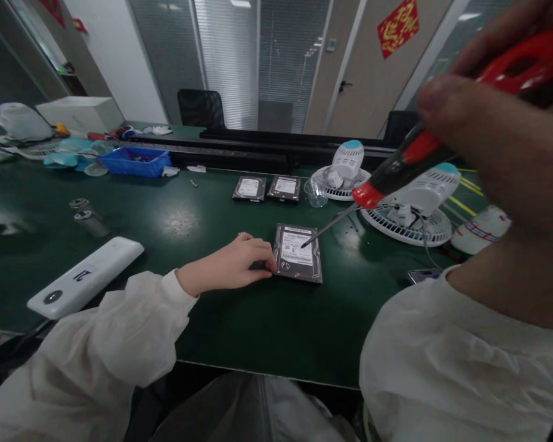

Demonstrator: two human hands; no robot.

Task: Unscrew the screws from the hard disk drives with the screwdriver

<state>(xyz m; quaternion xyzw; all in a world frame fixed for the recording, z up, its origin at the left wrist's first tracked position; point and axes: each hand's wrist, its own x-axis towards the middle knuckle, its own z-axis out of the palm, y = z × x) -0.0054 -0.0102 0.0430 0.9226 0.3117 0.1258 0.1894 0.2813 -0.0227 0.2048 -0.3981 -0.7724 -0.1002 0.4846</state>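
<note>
A hard drive (298,253) with a white label lies flat on the green table (267,325). My left hand (233,265) rests at its left edge, fingers curled and touching the drive's side. My right hand (502,147) is raised close to the camera and blurred, closed round a red and black screwdriver (396,169). The screwdriver's metal tip points down at the drive's top right area and hovers just above the label.
Two more hard drives (249,188) (284,188) lie further back beside a small clear cup (315,193). Two white desk fans (343,173) (415,212) lie at the right. A white box-shaped device (85,276), two metal cylinders (86,217) and a blue tray (134,161) are at the left.
</note>
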